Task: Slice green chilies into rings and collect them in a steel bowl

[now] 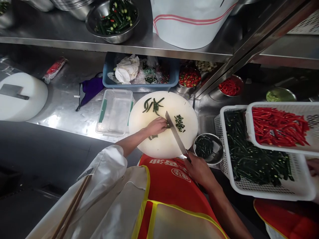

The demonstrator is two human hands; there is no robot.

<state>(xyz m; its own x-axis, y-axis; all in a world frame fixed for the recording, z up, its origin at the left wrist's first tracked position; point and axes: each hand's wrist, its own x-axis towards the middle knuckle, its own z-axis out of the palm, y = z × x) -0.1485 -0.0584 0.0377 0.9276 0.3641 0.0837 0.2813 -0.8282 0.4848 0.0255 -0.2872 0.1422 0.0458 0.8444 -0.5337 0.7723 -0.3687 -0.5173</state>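
On a round white cutting board [164,146], my left hand [157,125] has its fingers curled over green chili peppers, pressing them down beside the blade. My right hand [198,167] grips the handle of a kitchen knife [176,135], whose blade slants across the board against the fingertips of my left hand. Chopped green chili [179,122] lies in a small pile right of the blade. Several whole green chilies [155,105] rest near the board's far edge. A few pieces [153,136] lie partly hidden under my left forearm.
A metal bowl [221,156] of dark green pieces stands right of the board. Beyond it are white baskets with green chilies [259,166] and red chilies [279,127]. A clear plastic box [116,113] sits left, a blue tub [142,87] behind. Part of another person's hand [313,166] shows far right.
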